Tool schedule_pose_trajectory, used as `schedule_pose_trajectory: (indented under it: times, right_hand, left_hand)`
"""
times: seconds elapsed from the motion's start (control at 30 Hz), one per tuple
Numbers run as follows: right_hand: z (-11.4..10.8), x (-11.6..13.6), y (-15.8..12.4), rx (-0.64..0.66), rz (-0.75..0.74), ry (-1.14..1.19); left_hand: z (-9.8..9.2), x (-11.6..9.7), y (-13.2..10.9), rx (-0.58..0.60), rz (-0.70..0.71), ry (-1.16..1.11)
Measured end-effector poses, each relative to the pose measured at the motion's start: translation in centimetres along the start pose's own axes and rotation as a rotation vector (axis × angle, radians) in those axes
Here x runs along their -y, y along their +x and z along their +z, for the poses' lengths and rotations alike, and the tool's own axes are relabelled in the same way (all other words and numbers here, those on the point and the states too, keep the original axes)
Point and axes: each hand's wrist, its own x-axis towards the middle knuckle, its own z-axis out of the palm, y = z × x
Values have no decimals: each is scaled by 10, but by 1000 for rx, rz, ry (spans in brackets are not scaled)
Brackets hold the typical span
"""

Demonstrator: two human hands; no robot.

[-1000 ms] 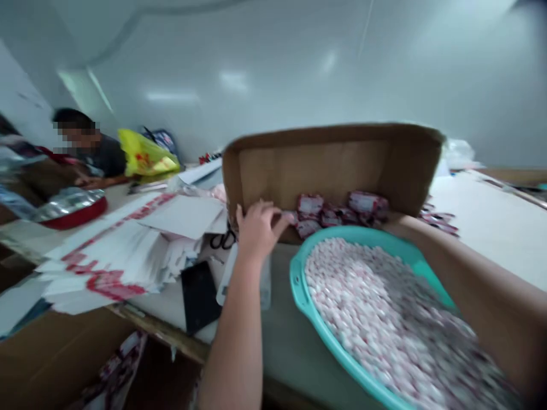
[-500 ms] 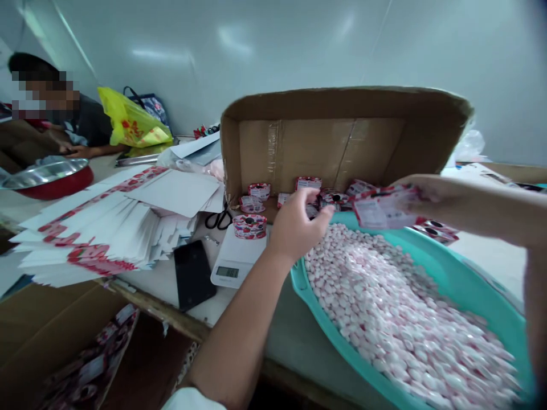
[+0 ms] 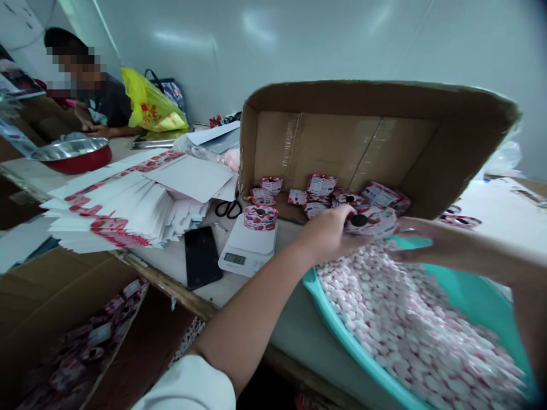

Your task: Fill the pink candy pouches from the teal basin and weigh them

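My left hand (image 3: 328, 232) and my right hand (image 3: 421, 246) meet over the far edge of a teal basin (image 3: 342, 333) heaped with small pink and white candies (image 3: 405, 319). Between them they hold a red and white printed pouch (image 3: 371, 221) with a dark hole on its face; both hands are closed on it. Behind them an open cardboard box (image 3: 354, 142) lies on its side with several similar pouches (image 3: 320, 185) in it. One filled pouch (image 3: 260, 217) stands on a small white scale (image 3: 245, 250) left of my left arm.
A black phone (image 3: 201, 256), scissors (image 3: 228, 208) and a wide stack of flat white and red cartons (image 3: 123, 208) lie to the left. Another person sits at the far left near a metal bowl (image 3: 72, 152) and a yellow bag (image 3: 149, 108). A low box (image 3: 72, 336) holds packs.
My right hand has come down from mid-air with the pouch to the basin's edge, and my left hand has moved right onto the same pouch. The camera has shifted slightly.
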Motion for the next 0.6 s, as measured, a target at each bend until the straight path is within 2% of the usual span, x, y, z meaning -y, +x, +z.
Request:
schedule_pose_trajectory:
  times: [0.1, 0.13, 0.27, 0.4, 0.5, 0.6]
  right_hand:
    - [10, 2, 3, 236, -19, 8]
    - [13, 8, 3, 261, -32, -27]
    - [21, 33, 1, 251, -91, -132]
    - [21, 41, 5, 207, -173, -94]
    - [21, 41, 7, 180, -154, -105]
    - [15, 43, 4, 226, -64, -33]
  left_hand:
    - [1, 3, 1, -152, 64, 52]
    - [1, 3, 1, -167, 81, 69]
    - [3, 5, 2, -171, 105, 116]
    - [3, 5, 2, -230, 69, 127]
    - [4, 5, 3, -260, 26, 130]
    - [5, 5, 4, -269, -5, 120]
